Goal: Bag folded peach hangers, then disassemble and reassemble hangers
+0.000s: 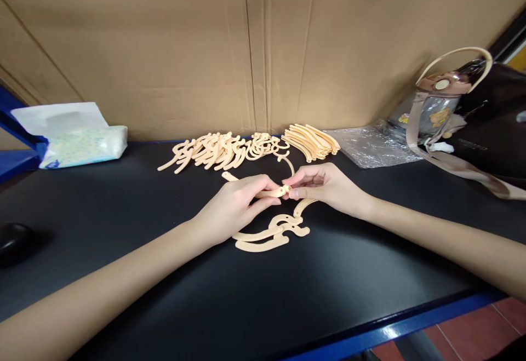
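Note:
Over the middle of the table, my left hand [242,202] is closed around a beige curved plastic piece [273,193] with a hole near its tip. My right hand [318,185] pinches at that same tip with thumb and fingers; the small part between them is mostly covered. A thin beige hook [288,162] curves up behind my right fingers; I cannot tell whether it is held. Another curved strip [303,207] shows below my right hand. Just in front of my hands, several beige pieces with hooked ends [267,235] lie overlapping on the black tabletop [255,295].
Beige hooked pieces [213,150] are heaped at the back, beside smaller hooks [261,146] and stacked curved strips [312,143]. A clear plastic bag [370,144], a strapped bottle [438,112] and a dark bag [497,125] are right. A tissue pack [84,144] and black mouse [15,243] are left.

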The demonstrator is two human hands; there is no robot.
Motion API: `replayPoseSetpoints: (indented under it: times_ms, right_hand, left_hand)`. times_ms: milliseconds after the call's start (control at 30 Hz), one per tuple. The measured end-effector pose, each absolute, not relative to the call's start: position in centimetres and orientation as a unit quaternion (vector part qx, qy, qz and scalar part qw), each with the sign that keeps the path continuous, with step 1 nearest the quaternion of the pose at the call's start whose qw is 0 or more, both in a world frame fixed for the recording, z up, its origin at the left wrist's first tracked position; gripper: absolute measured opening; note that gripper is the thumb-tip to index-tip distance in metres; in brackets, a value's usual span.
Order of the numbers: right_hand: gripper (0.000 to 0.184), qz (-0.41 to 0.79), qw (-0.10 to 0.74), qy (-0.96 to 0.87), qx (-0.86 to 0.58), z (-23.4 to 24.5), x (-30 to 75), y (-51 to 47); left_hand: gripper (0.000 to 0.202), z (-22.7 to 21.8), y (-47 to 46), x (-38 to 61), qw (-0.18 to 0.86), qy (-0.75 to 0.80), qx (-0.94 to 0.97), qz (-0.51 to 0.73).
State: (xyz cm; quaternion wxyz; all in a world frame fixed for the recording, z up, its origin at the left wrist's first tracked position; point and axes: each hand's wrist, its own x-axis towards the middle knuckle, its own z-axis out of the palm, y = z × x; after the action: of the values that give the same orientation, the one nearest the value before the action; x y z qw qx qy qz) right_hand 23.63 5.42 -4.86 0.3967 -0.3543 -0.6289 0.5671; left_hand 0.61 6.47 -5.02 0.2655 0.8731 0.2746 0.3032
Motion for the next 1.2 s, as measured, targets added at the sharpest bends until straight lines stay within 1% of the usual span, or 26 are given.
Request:
replayPoseSetpoints:
  times_ms: [133,233,333,433,533,633,767,833,933,967,1067,1133,1200]
  right_hand:
    - [0.022,0.568,0.386,-0.634,-0.356,-4.9,23.5,5.5]
    - [0.025,0.547,0.377,-0.650,-0.369,-4.9,23.6,5.6]
    - [0.026,0.496,0.361,-0.695,-0.376,-4.9,23.7,5.6]
    - [0.023,0.430,0.342,-0.746,-0.377,-4.7,23.7,5.3]
    - [0.020,0.363,0.354,-0.770,-0.387,-4.5,23.5,5.0]
    - [0.023,0.328,0.367,-0.776,-0.393,-4.5,23.3,4.9]
    - [0.025,0.287,0.360,-0.802,-0.380,-4.6,23.4,5.0]
    - [0.025,0.256,0.352,-0.820,-0.371,-4.4,23.9,5.2]
    - [0.014,0.196,0.309,-0.863,-0.349,-3.6,25.1,5.6]
    - [0.014,0.187,0.285,-0.879,-0.334,-3.2,25.6,5.9]
    - [0.024,0.198,0.204,-0.914,-0.291,-2.3,27.0,6.5]
    - [0.026,0.208,0.165,-0.921,-0.285,-2.0,27.5,6.8]
    - [0.023,0.214,0.142,-0.922,-0.291,-2.0,27.6,6.9]
  left_hand:
    - [0.006,-5.0,6.4,0.7,0.250,0.273,0.878,0.304]
    - [0.008,-5.1,6.3,0.7,0.214,0.266,0.889,0.305]
    - [0.010,-5.2,6.3,0.7,0.177,0.260,0.902,0.297]
    - [0.010,-5.1,6.3,0.7,0.172,0.261,0.903,0.295]
    - [0.011,-5.1,6.3,0.8,0.171,0.291,0.895,0.291]
    - [0.013,-5.1,6.2,0.9,0.146,0.330,0.890,0.277]
    - [0.017,-5.1,6.2,1.0,0.101,0.359,0.889,0.264]
    - [0.019,-5.0,6.3,1.0,0.101,0.381,0.883,0.256]
    - [0.019,-4.7,6.6,1.1,0.166,0.441,0.843,0.261]
    - [0.019,-4.6,6.8,1.1,0.208,0.457,0.822,0.269]
    - [0.025,-3.9,7.3,0.9,0.372,0.481,0.745,0.274]
    - [0.031,-3.3,7.5,0.7,0.442,0.495,0.704,0.254]
    - [0.031,-2.6,7.5,0.5,0.487,0.511,0.664,0.244]
